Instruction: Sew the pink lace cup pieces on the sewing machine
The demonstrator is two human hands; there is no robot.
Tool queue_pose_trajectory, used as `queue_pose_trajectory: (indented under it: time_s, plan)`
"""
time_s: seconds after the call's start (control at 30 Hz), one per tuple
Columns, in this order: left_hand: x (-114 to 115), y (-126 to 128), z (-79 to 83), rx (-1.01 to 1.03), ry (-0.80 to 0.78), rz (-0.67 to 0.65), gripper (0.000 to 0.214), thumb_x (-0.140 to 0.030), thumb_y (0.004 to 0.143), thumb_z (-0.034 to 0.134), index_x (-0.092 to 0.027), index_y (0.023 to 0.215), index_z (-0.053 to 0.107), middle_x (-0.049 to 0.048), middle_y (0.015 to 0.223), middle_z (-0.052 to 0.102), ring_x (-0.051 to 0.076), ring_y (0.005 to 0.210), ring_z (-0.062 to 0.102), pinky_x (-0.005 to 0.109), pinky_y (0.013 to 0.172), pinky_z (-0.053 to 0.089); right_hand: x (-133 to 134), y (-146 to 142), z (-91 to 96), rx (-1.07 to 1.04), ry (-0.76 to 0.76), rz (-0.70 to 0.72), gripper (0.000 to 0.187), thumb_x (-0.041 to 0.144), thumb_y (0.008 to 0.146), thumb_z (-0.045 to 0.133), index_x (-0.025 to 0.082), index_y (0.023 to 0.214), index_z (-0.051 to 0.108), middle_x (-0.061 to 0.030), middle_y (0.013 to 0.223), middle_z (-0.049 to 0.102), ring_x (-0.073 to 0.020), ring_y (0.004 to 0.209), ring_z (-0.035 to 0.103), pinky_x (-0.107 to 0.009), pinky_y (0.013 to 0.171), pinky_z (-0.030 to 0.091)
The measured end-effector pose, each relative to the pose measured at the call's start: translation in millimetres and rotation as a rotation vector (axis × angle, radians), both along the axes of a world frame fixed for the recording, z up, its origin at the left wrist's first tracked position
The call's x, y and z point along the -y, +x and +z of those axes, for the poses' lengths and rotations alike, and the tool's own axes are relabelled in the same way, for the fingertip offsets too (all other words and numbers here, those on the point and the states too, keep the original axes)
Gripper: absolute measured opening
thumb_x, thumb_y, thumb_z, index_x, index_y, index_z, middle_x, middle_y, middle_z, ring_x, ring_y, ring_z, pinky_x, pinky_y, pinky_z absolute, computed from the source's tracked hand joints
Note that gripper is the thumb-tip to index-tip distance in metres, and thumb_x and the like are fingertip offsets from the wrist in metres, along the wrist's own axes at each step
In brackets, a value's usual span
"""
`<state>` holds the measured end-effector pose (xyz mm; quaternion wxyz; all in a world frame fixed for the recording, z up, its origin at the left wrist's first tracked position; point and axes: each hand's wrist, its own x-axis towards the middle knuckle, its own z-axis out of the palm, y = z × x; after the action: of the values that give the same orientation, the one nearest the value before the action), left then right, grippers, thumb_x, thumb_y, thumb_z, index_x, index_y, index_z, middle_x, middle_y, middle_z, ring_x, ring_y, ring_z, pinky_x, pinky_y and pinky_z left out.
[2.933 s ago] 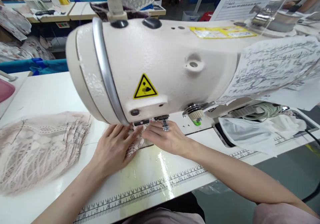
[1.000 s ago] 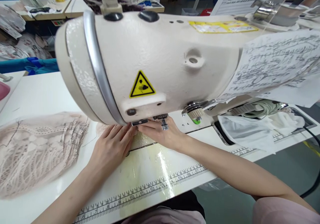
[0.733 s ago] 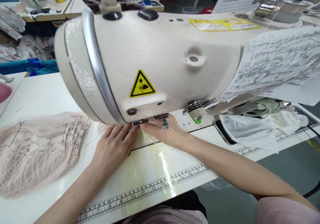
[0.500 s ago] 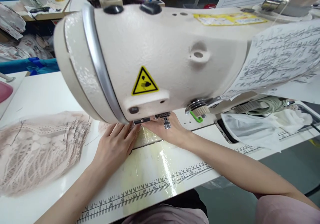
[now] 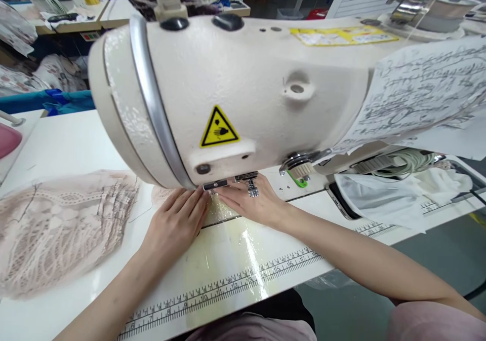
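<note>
The white sewing machine head [image 5: 261, 87] spans the view above both hands. My left hand [image 5: 176, 222] lies palm down on the bed, left of the needle area, with its fingers stretched forward. A piece of pale pink lace [image 5: 159, 195] shows beside its fingers. My right hand [image 5: 261, 204] reaches in from the right, fingers extended leftward below the machine head. Machine fittings cover part of this hand, and its fingertips are hard to make out. The needle and the stitching spot are hidden. A stack of pink lace pieces [image 5: 68, 229] lies left of my left hand.
A printed ruler [image 5: 228, 288] runs along the table's front edge. To the right lie a phone [image 5: 341, 201], a white cloth [image 5: 379, 194] and a coiled cable [image 5: 398, 161]. Handwritten paper [image 5: 429, 87] hangs on the machine. A pink object [image 5: 9, 141] sits far left.
The fingers of my left hand have drawn closer together, and its thumb is less spread. My right hand has shifted only slightly. The camera view has moved a little.
</note>
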<state>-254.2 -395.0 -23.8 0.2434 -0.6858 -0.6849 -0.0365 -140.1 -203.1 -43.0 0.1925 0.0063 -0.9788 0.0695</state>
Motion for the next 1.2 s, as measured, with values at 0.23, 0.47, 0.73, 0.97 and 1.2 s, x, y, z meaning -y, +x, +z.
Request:
queue_pose_trajectory:
  time_s: [0.23, 0.47, 0.73, 0.97, 1.2]
  plan:
    - [-3, 2, 0.1, 0.035, -0.004, 0.077, 0.035, -0.026, 0.098, 0.048, -0.008, 0.127, 0.058, 0.0114, 0.121, 0.068, 0.026, 0.102, 0.068, 0.047, 0.095, 0.050, 12, 8, 1.1, -0.042, 0.001, 0.002, 0.035, 0.042, 0.102, 0.041, 0.026, 0.119, 0.067, -0.0072, 0.107, 0.072, -0.0224, 0.091, 0.067, -0.038, 0.075, 0.048]
    - [-4, 0, 0.3, 0.043, 0.019, 0.095, 0.036, -0.030, 0.097, 0.051, -0.007, 0.123, 0.060, 0.0110, 0.116, 0.070, 0.028, 0.096, 0.068, 0.048, 0.089, 0.049, 19, 8, 4.5, -0.023, -0.006, -0.008, 0.038, 0.044, 0.102, 0.043, 0.023, 0.126, 0.063, -0.0115, 0.125, 0.065, -0.0241, 0.106, 0.063, -0.041, 0.089, 0.047]
    - [-6, 1, 2.6, 0.040, -0.004, 0.138, 0.036, -0.031, 0.097, 0.049, -0.009, 0.123, 0.060, 0.0105, 0.114, 0.071, 0.028, 0.091, 0.067, 0.047, 0.088, 0.047, 16, 2, 8.9, 0.076, -0.006, 0.020, 0.041, 0.044, 0.100, 0.047, 0.023, 0.133, 0.058, -0.0109, 0.126, 0.064, -0.0258, 0.112, 0.060, -0.043, 0.097, 0.047]
    - [-7, 0, 1.9, 0.099, -0.025, 0.170, 0.036, -0.031, 0.096, 0.049, -0.009, 0.122, 0.060, 0.0114, 0.109, 0.071, 0.029, 0.093, 0.065, 0.045, 0.089, 0.045, 19, 2, 8.7, 0.036, 0.068, -0.011, 0.042, 0.043, 0.101, 0.045, 0.021, 0.135, 0.055, -0.0122, 0.124, 0.065, -0.0248, 0.105, 0.061, -0.041, 0.090, 0.050]
    - [-5, 0, -0.2, 0.139, -0.055, 0.193, 0.042, -0.033, 0.096, 0.047, -0.008, 0.128, 0.057, 0.0135, 0.111, 0.070, 0.031, 0.100, 0.063, 0.047, 0.091, 0.044, 22, 5, 9.2, 0.029, 0.102, -0.038, 0.042, 0.042, 0.099, 0.049, 0.022, 0.135, 0.055, -0.0126, 0.120, 0.066, -0.0260, 0.101, 0.062, -0.040, 0.087, 0.049]
